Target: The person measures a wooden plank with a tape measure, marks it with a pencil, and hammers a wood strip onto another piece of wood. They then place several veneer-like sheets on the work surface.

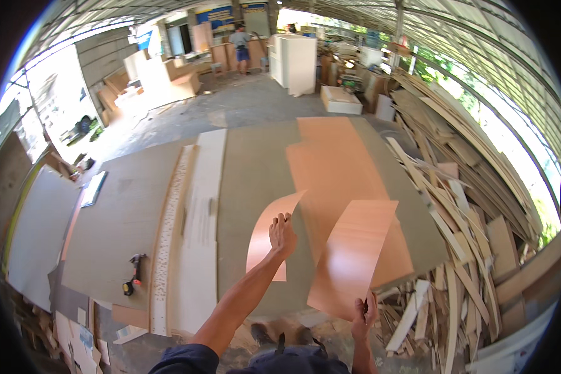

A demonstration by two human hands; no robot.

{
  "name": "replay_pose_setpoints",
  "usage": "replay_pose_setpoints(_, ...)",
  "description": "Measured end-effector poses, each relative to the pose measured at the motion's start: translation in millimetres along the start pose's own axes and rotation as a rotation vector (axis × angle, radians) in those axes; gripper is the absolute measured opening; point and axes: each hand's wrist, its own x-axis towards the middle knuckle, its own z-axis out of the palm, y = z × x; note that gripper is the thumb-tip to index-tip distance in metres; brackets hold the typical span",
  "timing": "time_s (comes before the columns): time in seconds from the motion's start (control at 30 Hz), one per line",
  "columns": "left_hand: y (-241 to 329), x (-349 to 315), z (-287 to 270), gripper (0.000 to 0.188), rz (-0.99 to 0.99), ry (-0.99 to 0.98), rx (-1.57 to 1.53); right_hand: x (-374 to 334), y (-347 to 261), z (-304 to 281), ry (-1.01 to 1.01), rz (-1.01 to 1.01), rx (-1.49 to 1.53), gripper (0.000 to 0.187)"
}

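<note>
My left hand (282,237) is closed on the edge of a narrow, thin orange-brown sheet (263,232), which bends in a curve over the work surface. Lower and to the right, my right hand (363,316) grips the near corner of a wider sheet (354,255) of the same colour, tilted up with light shining off it. Something small and dark shows at the right fingers, too small to name. Beneath both pieces, a large orange-brown sheet (336,162) with an uneven left edge lies flat on the grey-brown board (249,156).
A cordless drill (137,268) lies at left, beside a perforated strip (171,230) and a long white board (199,230). Scrap wood strips (449,299) and stacked boards (461,143) crowd the right. Farther back are a white cabinet (296,62) and another person (240,47).
</note>
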Motion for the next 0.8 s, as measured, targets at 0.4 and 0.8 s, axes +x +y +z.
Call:
replay_pose_setpoints(0.4, 8.0, -111.6, -2.6, 0.075, -0.733, -0.705, -2.060, -20.6, -15.2, -16.4, 0.031, 0.409, 0.810, 0.028)
replay_pose_setpoints(0.8, -171.1, -278.2, -172.1, 0.068, -0.557, 0.095, -1.075, -97.2, 27.7, 151.1, -1.081, 0.762, 0.457, 0.027)
